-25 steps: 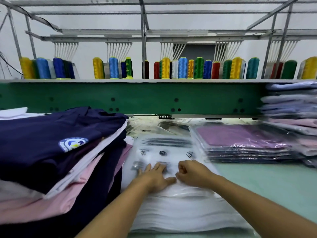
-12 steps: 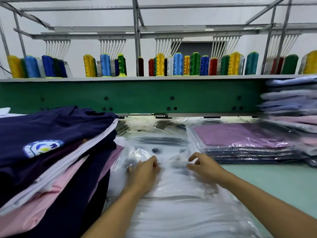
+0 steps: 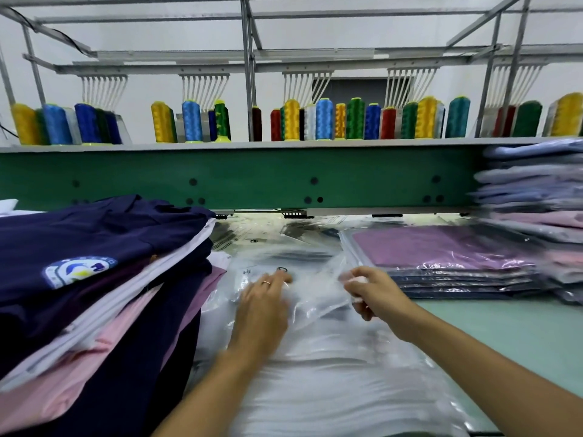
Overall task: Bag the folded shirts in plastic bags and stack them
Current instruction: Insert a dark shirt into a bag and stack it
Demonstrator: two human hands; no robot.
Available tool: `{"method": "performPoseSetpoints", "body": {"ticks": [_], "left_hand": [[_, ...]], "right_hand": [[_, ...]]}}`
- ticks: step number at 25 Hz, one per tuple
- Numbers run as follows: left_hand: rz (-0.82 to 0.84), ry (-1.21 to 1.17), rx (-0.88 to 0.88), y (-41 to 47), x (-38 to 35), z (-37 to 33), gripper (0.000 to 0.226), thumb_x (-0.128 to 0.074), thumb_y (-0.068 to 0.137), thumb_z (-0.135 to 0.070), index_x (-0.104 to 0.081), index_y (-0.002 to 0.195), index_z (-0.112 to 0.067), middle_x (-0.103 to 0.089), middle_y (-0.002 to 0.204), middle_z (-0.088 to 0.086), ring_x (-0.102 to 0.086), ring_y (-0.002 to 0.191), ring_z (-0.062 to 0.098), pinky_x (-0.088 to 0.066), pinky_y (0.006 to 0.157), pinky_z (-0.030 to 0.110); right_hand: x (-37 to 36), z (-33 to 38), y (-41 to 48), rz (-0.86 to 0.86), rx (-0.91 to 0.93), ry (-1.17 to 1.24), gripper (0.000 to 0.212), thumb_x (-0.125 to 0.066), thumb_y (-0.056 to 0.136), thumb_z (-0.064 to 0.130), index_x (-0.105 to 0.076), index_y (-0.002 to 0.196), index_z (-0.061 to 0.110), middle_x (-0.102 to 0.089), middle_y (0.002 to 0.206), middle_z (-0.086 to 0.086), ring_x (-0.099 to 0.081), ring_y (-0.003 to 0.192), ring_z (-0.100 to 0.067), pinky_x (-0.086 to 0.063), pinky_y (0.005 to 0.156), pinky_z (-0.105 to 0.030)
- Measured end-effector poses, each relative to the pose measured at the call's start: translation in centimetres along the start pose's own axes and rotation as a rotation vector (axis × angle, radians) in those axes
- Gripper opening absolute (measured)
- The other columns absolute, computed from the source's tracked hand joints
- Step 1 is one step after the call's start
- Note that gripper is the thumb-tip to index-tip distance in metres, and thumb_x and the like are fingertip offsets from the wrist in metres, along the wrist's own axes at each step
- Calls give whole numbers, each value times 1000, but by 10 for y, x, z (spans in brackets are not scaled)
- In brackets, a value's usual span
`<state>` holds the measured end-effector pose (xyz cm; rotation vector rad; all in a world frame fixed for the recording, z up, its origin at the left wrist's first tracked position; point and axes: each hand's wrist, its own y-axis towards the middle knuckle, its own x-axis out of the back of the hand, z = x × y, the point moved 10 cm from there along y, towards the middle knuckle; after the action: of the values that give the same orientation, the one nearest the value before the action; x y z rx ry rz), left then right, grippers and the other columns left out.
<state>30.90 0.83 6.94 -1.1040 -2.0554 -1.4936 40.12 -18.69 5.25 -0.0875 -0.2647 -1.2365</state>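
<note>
Pinching one plastic bag, right grip clamped; left grip flat, spread, atop one bag pile.

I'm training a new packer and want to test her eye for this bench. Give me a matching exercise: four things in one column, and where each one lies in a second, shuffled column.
Things
1. navy shirt
2. purple shirt
3. thread cones
4. bags

Places
a. in a row at the back, up high
b. in the middle, nearest the wearer
c. far left, unbagged
d. right of centre, sealed in plastic

Pairs: 1-c, 2-d, 3-a, 4-b
</note>
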Motion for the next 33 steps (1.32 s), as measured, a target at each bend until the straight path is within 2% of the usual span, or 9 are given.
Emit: {"method": "performPoseSetpoints", "body": {"ticks": [3, 4, 7, 12, 16, 20, 24, 28, 33], "left_hand": [[401, 29, -62, -16, -44, -20, 43, -42, 99, -56, -40, 139, -40, -62, 131, -5, -55, 122, 21, -42, 98, 36], [428, 27, -83, -18, -49, -24, 50, -37, 97, -66, -41, 139, -40, -61, 133, -6, -54, 124, 20, -41, 100, 35], [247, -71, -167, -13, -27, -44, 53, -42, 92, -72, -50, 131, -37, -63, 128, -14, -55, 118, 8, -44, 95, 27], [113, -268, -271, -14, -16, -80, 22, -58, 98, -43, -54, 118, -34, -69, 109, -13, -64, 104, 10, -52, 81, 37], [-27, -189, -295, -14, -7, -82, 10, -58, 100, -33, -57, 110, -31, -69, 102, -12, -62, 88, 13, -52, 70, 38], [-41, -173, -272, -14, -6, -79, 10, -59, 99, -37, -58, 105, -30, -68, 99, -12, -60, 86, 12, -51, 71, 36], [-30, -125, -305, -15, -10, -83, 7, -56, 100, -32, -50, 100, -29, -69, 92, -7, -59, 78, 19, -51, 64, 41], [79, -147, -209, -9, -20, -69, 15, -49, 103, -37, -42, 94, -26, -71, 96, -3, -60, 79, 23, -50, 69, 43], [149, -126, -108, -9, -20, -46, 22, -50, 100, -40, -37, 87, -28, -68, 89, -3, -60, 82, 24, -53, 71, 43]], "right_hand": [[9, -11, -3, -95, -145, 139, 24, -48, 97, 2, -56, 117, 12, -47, 52, -1, -38, 44, -14, -28, 43, -23], [10, -15, -6, -107, -181, 151, 27, -47, 97, 1, -54, 120, 13, -47, 54, -2, -38, 45, -14, -28, 43, -22], [6, -13, -13, -141, -189, 118, 34, -44, 96, 0, -49, 123, 20, -48, 60, -4, -37, 47, -15, -28, 42, -23], [-19, -2, -14, -141, -171, 86, 25, -37, 97, 9, -52, 114, 19, -52, 73, -7, -40, 51, -15, -27, 42, -23], [-22, -5, -17, -161, -192, 98, 29, -29, 100, 12, -52, 114, 21, -53, 81, -7, -39, 62, -17, -29, 43, -25], [-23, -6, -15, -148, -170, 62, 37, -32, 95, 3, -50, 119, 25, -55, 87, -10, -41, 63, -18, -30, 41, -24], [-26, -7, -10, -129, -134, 26, 38, -36, 93, 1, -49, 119, 27, -58, 88, -11, -43, 64, -19, -31, 42, -27], [-17, -10, -1, -175, -123, -29, 35, -36, 96, 1, -48, 117, 27, -54, 89, -10, -41, 63, -19, -30, 45, -28], [-6, -7, 6, -227, -71, -63, 25, -41, 102, 8, -48, 114, 29, -55, 82, -9, -41, 60, -17, -33, 45, -29]]}}
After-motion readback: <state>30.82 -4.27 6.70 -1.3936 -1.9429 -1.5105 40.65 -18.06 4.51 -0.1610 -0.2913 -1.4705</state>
